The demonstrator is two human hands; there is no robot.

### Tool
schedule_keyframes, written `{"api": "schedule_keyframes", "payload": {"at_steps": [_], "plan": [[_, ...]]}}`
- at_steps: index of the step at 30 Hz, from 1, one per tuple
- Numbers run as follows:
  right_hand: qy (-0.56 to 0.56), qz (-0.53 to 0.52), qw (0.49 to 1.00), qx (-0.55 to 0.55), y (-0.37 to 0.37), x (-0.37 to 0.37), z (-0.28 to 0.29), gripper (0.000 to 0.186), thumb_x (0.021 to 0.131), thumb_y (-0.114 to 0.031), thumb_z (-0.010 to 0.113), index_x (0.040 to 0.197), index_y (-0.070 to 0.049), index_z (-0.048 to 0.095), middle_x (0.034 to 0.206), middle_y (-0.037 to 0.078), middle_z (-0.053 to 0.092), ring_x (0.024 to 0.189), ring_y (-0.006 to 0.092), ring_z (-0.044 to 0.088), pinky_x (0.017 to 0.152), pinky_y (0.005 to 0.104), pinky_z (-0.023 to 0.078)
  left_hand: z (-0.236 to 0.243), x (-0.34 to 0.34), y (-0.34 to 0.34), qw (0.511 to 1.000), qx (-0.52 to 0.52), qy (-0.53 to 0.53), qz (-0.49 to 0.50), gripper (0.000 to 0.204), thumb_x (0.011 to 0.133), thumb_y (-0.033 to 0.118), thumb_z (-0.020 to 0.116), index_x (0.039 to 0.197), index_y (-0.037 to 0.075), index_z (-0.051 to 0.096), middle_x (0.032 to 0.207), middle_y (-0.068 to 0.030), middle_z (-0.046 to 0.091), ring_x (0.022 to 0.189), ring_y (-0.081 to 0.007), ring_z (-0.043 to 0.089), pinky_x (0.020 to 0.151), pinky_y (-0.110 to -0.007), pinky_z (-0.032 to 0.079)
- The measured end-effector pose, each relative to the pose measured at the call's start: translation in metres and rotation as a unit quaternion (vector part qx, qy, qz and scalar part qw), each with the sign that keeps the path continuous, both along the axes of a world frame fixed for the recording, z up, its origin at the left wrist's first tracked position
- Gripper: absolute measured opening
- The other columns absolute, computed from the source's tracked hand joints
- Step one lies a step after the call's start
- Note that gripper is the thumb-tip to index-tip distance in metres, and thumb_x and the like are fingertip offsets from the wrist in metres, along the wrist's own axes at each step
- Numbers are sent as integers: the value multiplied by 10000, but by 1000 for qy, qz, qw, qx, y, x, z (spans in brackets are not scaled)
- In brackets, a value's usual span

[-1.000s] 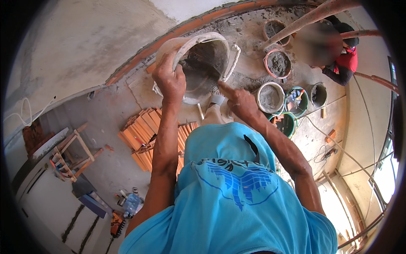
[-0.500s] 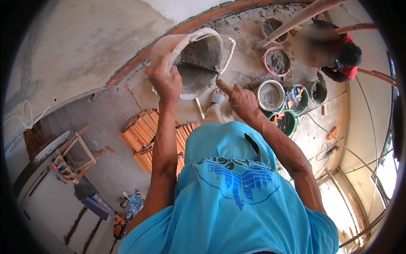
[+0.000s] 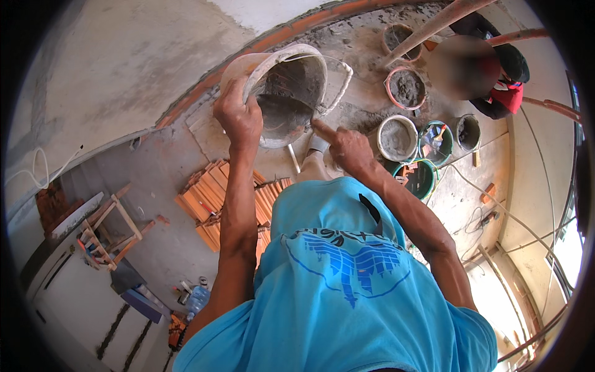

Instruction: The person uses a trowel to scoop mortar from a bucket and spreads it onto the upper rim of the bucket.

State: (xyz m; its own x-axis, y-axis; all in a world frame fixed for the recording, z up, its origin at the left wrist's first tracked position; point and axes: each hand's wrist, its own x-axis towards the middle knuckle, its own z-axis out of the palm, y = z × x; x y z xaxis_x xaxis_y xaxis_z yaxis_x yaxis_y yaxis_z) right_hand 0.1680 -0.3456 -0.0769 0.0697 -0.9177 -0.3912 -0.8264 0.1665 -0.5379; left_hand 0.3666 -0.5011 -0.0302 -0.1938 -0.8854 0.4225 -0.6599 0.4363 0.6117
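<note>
A pale, mortar-stained bucket (image 3: pixel 300 53) is tilted in front of me, its mouth facing me and grey material on its inner walls. My left hand (image 3: pixel 239 118) grips its left side, fingers wrapped round the wall near the rim. On the opposite side my right hand (image 3: pixel 351 147) is closed at the bucket's right rim, index finger reaching to the handle's lower end; its thumb is hidden. The wire handle, with its pale grip (image 3: pixel 339 92), hangs out to the right.
Right of me stand a white bucket of grey mix (image 3: pixel 396 139), a red-rimmed bucket (image 3: pixel 406 88) and green tubs (image 3: pixel 423 180). A co-worker (image 3: pixel 509 93) is beyond, near slanting poles (image 3: pixel 437 34). Stacked orange bricks (image 3: pixel 207 192) and a wooden stool (image 3: pixel 114 229) lie left.
The bucket has turned slightly, and its handle has swung outward to the right. My right hand has shifted a little left and down along the rim. The co-worker has moved.
</note>
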Motion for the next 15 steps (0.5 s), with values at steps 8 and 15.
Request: {"api": "schedule_keyframes", "payload": {"at_steps": [8, 15], "plan": [[-232, -71, 970, -5, 8, 7, 3, 776, 784, -14, 591, 1530, -218, 528, 1082, 232, 729, 867, 354, 740, 760, 442, 572, 11, -11, -7, 998, -49, 36, -2, 372, 730, -113, 582, 1066, -36, 721, 969, -208, 729, 904, -414, 721, 814, -437, 559], [-208, -70, 974, 52, 4, 9, 19, 790, 768, -5, 579, 1520, -247, 542, 1036, 243, 732, 850, 358, 731, 763, 464, 569, 5, -1, 0, 999, -33, 38, 15, 391, 731, -120, 563, 1077, -39, 727, 983, -209, 736, 908, -396, 731, 820, -419, 558]]}}
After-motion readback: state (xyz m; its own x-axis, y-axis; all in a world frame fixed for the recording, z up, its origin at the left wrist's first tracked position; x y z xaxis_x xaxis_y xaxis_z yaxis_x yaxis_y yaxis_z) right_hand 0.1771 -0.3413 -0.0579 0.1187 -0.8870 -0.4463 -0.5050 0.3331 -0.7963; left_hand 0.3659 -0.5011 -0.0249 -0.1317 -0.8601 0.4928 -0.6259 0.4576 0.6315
